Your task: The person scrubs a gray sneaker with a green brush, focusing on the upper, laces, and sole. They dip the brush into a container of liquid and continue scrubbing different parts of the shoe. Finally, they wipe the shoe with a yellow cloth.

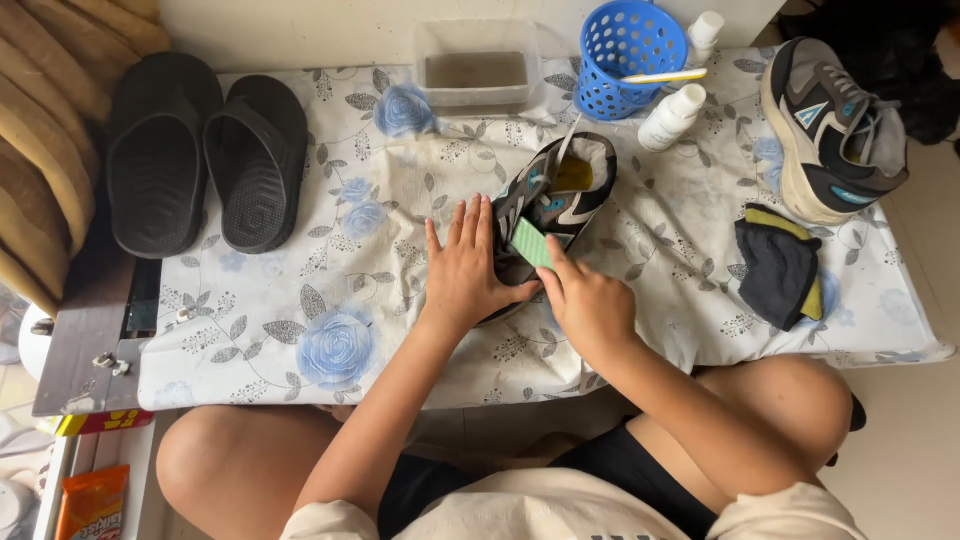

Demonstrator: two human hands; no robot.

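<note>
The sneaker (552, 205) lies mid-table on the floral cloth (330, 300), long axis running from 7 to 1 o'clock, opening toward 1, with bare cloth at 9 o'clock and near the front edge. The left hand (462, 275) lies flat and open on its toe. The right hand (585, 300) pinches a green pad (531, 243) against its side.

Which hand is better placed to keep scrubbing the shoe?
Right, probably. The right hand already pinches the green pad against the shoe, while the left hand lies flat on it, steadying it.
</note>
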